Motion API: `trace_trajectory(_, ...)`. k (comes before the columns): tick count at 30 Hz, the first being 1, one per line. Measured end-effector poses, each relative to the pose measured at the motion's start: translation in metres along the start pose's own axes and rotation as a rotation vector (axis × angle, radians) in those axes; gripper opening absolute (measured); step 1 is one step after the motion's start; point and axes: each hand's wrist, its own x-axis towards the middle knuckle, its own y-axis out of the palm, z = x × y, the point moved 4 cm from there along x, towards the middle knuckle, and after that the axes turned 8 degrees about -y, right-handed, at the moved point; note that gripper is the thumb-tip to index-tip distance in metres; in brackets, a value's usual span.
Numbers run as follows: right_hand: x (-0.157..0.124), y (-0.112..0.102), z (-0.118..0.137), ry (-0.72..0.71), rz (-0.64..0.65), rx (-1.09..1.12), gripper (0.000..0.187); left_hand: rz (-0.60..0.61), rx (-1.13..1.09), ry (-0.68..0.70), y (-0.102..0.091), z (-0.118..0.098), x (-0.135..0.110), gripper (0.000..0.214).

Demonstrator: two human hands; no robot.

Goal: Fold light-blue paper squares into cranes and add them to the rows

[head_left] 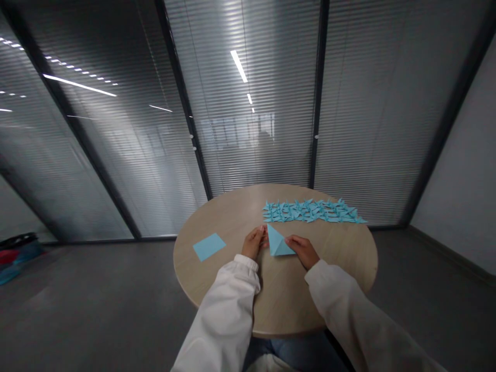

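Note:
A sheet of light blue origami paper (276, 243), folded to a pointed shape with creases showing, is held up above the round table. My right hand (304, 250) pinches its right side between thumb and fingers. At the left edge of the paper is my left hand (254, 242), its fingers curled and their tips against that edge; part of them is hidden behind the thumb. To the left of my hands a flat blue sheet of paper (209, 246) lies on the table. Beyond my right hand, many small folded blue paper cranes (310, 211) stand close together in rows.
The round wooden table (287, 315) has its near edge just in front of my lap. Glass partitions with blinds (256, 155) rise behind it. On the floor at far left lies a dark, red and blue bundle (19, 256).

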Motion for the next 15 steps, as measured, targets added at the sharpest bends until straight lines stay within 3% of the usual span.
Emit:
trace_trajectory(7,-0.002,0.007,-0.018,0.169,0.015,0.321,0.034,0.329,-0.017,-0.086,0.027,0.001,-0.019,0.045)
trace_trajectory(11,-0.002,0.011,-0.014,0.192,0.034,0.382,0.033,0.334,-0.035,-0.093,0.026,0.003,-0.017,0.043)
trace_trajectory(15,-0.001,0.009,-0.003,0.128,0.017,0.247,0.033,0.214,-0.014,-0.056,0.015,0.005,-0.006,0.043)
